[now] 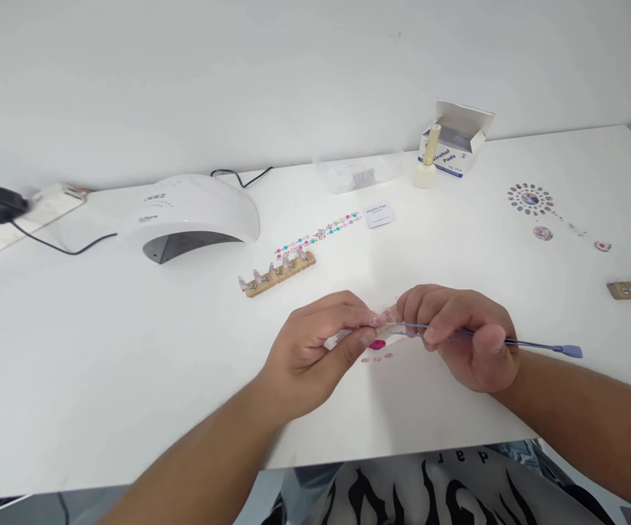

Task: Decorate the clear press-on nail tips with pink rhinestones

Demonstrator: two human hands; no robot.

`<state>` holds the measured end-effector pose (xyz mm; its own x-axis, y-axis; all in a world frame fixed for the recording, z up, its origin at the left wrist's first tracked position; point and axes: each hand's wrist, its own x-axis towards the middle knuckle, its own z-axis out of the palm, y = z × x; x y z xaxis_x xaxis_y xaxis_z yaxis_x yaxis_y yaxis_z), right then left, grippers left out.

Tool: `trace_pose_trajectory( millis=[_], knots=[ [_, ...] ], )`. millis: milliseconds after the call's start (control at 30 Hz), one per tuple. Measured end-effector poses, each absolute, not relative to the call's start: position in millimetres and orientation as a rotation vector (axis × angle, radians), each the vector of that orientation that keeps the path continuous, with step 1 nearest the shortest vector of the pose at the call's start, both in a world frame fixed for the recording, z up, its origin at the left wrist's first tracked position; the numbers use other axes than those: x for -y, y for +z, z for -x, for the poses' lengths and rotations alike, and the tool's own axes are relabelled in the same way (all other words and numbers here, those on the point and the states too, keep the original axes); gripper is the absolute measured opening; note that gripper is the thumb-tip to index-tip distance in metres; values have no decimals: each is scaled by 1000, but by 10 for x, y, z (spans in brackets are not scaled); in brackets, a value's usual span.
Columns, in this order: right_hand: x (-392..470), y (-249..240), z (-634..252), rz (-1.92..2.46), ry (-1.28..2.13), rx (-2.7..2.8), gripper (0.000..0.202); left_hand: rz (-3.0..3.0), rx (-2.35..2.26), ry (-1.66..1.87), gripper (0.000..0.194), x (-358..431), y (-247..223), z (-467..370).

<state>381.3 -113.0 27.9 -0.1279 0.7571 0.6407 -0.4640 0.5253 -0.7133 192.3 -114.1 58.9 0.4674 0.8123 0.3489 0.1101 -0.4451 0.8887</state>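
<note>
While my left hand (pixel 315 350) pinches clear film (pixel 390 332) between closed thumb and fingers over the white bench (pixel 130 364) and my right hand (pixel 463 332) wraps a slim purple tool (pixel 570 351), a hurried push or loosened pinch could crease or drop the film.

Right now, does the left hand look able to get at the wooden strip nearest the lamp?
Probably yes: the left hand is close to the wooden strip, with only bare tabletop between. It is pinching a small pink piece, though, so it would likely need freeing first.
</note>
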Motion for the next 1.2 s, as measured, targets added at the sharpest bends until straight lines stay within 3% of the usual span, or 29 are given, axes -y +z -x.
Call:
trace_pose_trajectory(
  millis=[633, 1200],
  knots=[
    [1144, 236, -3783, 225, 1139, 1247, 42, -1816, -719, 1037, 33, 1147, 562, -1930],
    [1181, 250, -3790, 309, 1178, 1206, 36, -1737, -959, 939, 18, 1205, 650, -1963]
  ],
)
